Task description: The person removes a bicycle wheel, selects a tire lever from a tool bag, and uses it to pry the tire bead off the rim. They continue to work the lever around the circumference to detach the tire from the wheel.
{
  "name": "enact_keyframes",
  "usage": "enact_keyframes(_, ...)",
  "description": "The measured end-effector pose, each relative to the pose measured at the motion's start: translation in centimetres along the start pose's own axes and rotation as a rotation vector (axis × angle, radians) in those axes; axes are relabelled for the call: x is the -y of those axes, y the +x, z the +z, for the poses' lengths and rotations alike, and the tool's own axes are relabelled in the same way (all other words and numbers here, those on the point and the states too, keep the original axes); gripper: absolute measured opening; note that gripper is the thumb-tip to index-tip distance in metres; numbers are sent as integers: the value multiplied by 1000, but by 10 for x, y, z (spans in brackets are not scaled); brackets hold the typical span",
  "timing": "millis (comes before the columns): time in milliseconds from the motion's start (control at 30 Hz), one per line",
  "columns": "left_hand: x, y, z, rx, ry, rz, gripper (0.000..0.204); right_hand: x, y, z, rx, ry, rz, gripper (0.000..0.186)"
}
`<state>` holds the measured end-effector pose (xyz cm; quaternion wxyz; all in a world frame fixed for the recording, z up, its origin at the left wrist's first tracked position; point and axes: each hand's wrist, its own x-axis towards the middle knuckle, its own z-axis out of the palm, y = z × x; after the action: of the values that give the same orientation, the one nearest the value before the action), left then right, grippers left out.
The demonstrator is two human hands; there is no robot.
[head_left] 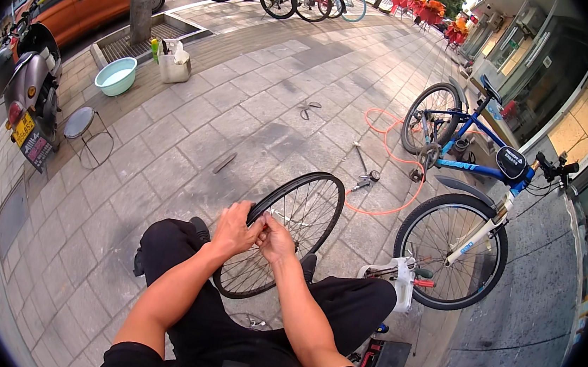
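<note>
Between my knees a spoked bicycle wheel (341,201) stands tilted, a black tyre around its rim. My left hand (233,227) is closed over the upper left part of the wheel, fingers wrapped across the tyre. Just to its right, my right hand (276,240) pinches at the inner side of the rim, its fingertips close to the left hand's. Whatever lies between the right fingertips is too small and covered to make out. Spokes show below and to the right of both hands.
A blue bicycle (462,168) stands at right behind a white tool container (403,282). An orange hose (421,185) and a pressure gauge (374,176) lie on the paving, with scissors (309,108) and a flat bar (224,163). A stool (80,122) and basin (116,76) stand left.
</note>
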<state>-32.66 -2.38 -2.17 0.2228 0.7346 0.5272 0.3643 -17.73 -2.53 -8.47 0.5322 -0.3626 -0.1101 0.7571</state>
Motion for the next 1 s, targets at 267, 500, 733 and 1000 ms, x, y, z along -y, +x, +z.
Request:
enact_keyframes(267, 3, -3, -3, -25, 0, 27, 40, 12, -2, 6, -31, -64, 179, 25)
enact_keyframes(500, -1, -5, 1, -32, -3, 9, 42, 2, -18, -7, 112, 24, -14, 28)
enact_keyframes(733, 6, 15, -3, 137, -367, -295, 30, -14, -11, 7, 143, -122, -315, 39)
enact_keyframes(1000, 39, 32, -17, 129, -346, -258, 32, -17, -5, 36, -39, -831, -576, 35)
